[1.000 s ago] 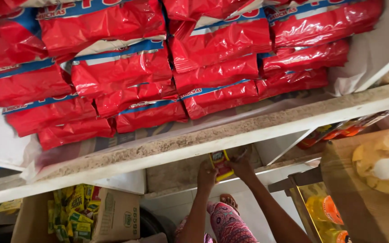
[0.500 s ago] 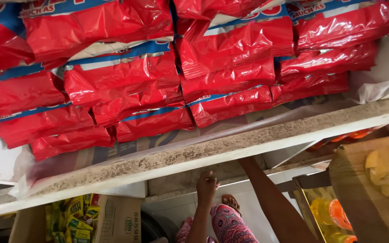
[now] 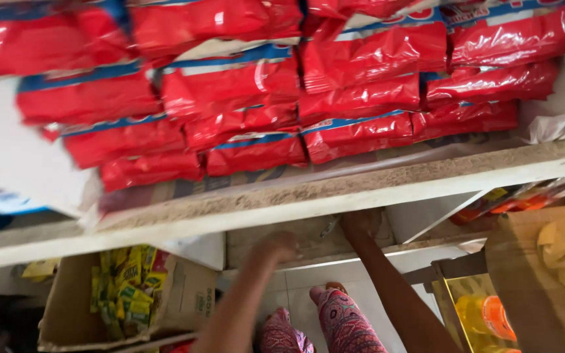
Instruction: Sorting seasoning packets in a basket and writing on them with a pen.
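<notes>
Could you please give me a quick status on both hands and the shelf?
Left hand blurred, apparently empty. Right hand under the shelf edge, grip unclear. Red packets stacked above.

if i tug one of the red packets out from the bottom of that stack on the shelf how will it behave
The red packets look like glossy film, so one would probably slide out easily but feel slippery. They sag and crease where stacked, suggesting it would flop rather than stay stiff. With several rows piled above on the shelf, the ones on top may well slump forward.
</notes>
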